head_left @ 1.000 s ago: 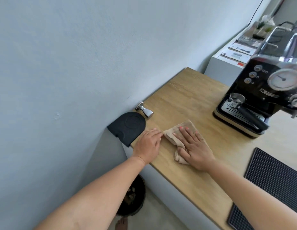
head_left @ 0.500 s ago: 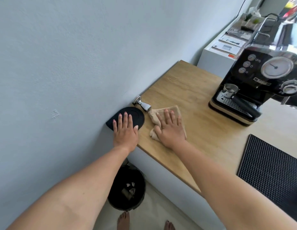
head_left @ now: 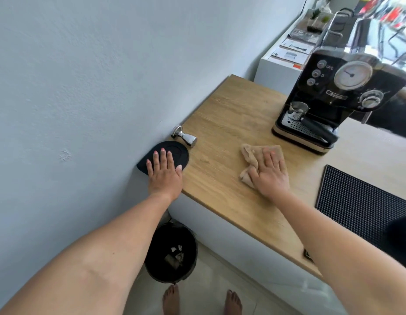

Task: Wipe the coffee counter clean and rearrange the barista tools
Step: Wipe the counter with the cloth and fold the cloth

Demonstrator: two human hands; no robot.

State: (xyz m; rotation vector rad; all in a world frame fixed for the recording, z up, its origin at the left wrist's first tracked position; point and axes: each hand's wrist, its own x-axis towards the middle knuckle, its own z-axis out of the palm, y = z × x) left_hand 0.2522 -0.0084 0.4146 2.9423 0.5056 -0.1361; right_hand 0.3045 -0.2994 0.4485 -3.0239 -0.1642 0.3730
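Wiping is what's happening: right hand (head_left: 269,176), fingers spread flat, is pressing the beige cloth (head_left: 254,155) onto the bench (head_left: 220,123) just in front of the espresso machine (head_left: 329,98). Left hand (head_left: 164,173) is lying flat, pinning the black tamping mat (head_left: 174,150); tamper (head_left: 185,136) is probably needing lifting next.

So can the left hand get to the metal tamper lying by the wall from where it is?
Probably yes. The left hand lies flat on the black rubber tamping mat, and the shiny metal tamper lies just beyond the mat's far edge with nothing between them.
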